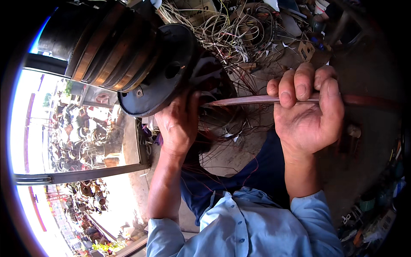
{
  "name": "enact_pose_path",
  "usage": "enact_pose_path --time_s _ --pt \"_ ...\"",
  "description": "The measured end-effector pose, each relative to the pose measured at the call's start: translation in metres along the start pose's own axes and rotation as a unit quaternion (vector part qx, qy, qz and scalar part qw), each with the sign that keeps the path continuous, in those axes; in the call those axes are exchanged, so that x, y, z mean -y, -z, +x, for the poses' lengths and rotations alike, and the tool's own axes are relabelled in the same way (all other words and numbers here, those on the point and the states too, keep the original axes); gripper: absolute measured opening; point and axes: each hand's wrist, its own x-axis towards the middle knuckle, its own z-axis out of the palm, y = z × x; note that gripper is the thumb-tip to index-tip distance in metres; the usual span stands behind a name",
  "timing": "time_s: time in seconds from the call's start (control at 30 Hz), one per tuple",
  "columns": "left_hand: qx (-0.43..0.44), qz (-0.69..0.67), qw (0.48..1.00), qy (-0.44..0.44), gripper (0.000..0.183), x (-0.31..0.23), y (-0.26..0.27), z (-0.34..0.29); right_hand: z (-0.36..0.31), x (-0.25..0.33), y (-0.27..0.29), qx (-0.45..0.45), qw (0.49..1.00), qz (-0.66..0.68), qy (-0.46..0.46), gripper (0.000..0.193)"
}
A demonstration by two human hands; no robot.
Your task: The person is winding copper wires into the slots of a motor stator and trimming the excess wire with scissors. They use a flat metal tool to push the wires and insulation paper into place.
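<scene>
A large dark cylinder with several copper-coloured rings (112, 51), like a rotor with slip rings, fills the upper left. It ends in a round black disc (165, 70) with a hole in it. My left hand (179, 118) lies against the machine just behind the disc's lower edge, with its fingertips in shadow and partly hidden. From beside those fingers a long, taut reddish strand (248, 100), apparently a bundle of thin wires, runs to the right. My right hand (308, 107) is closed around it, palm turned up, and the strand continues past the hand.
Loose thin red wires (227, 169) hang over my dark blue trousers. A tangled heap of pale wires (239, 32) and scraps lies on the floor beyond. Left of me is a metal-framed window (94, 173), with piled parts outside. Cluttered goods (376, 214) stand at the lower right.
</scene>
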Motion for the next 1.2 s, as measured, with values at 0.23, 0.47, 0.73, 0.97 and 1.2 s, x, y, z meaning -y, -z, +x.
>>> enact_pose_path --time_s 0.23,0.47,0.73,0.97,1.2 --pt "-0.008 0.076 0.995 0.059 0.028 -0.002 -0.018 0.011 0.017 -0.017 0.014 0.08 0.997 0.008 0.022 0.027" --pt "0.0 0.031 1.0 -0.006 0.024 0.006 0.001 -0.004 0.011 -0.018 0.009 0.091 0.995 -0.016 0.037 0.028" --pt "-0.045 0.046 0.989 -0.136 0.032 0.018 0.001 -0.027 0.003 -0.015 -0.003 0.074 0.996 -0.031 0.028 0.031" --pt "-0.071 -0.018 0.995 -0.072 0.035 0.012 -0.01 -0.025 0.0 -0.003 -0.013 0.084 0.992 -0.087 0.023 0.031" --pt "-0.079 -0.03 0.994 -0.069 0.026 0.011 -0.011 -0.024 0.005 0.0 -0.019 0.123 0.986 -0.113 0.006 0.031"
